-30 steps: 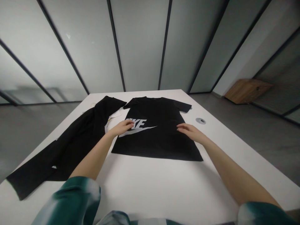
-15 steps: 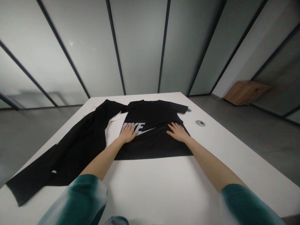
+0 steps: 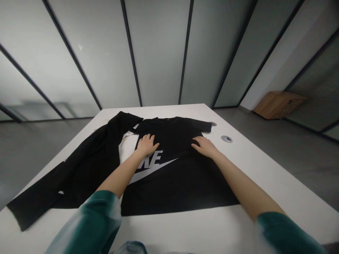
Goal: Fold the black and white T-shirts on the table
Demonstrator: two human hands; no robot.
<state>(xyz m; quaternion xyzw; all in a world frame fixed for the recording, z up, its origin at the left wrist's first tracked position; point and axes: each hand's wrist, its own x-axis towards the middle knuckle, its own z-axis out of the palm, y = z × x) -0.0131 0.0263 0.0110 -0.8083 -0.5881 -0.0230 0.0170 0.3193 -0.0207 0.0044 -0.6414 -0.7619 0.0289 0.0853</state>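
A black T-shirt (image 3: 174, 176) with a white logo lies flat, front up, on the white table (image 3: 265, 169). My left hand (image 3: 147, 144) rests palm down on its chest, fingers spread, just above the logo and partly covering it. My right hand (image 3: 205, 145) lies flat on the shirt's right side near the sleeve, fingers stretched out. Neither hand holds anything. Both forearms reach out over the shirt from green and white sleeves.
A long black garment (image 3: 79, 169) lies on the table left of the shirt, with a bit of white paper (image 3: 129, 135) between them. Two round cable ports (image 3: 226, 138) sit in the tabletop at right. Glass partitions stand behind; a wooden box (image 3: 279, 104) is on the floor at right.
The shirt has slid toward me, its hem now much closer to the table's near edge. Both hands stay flat on it, now higher on the chest.
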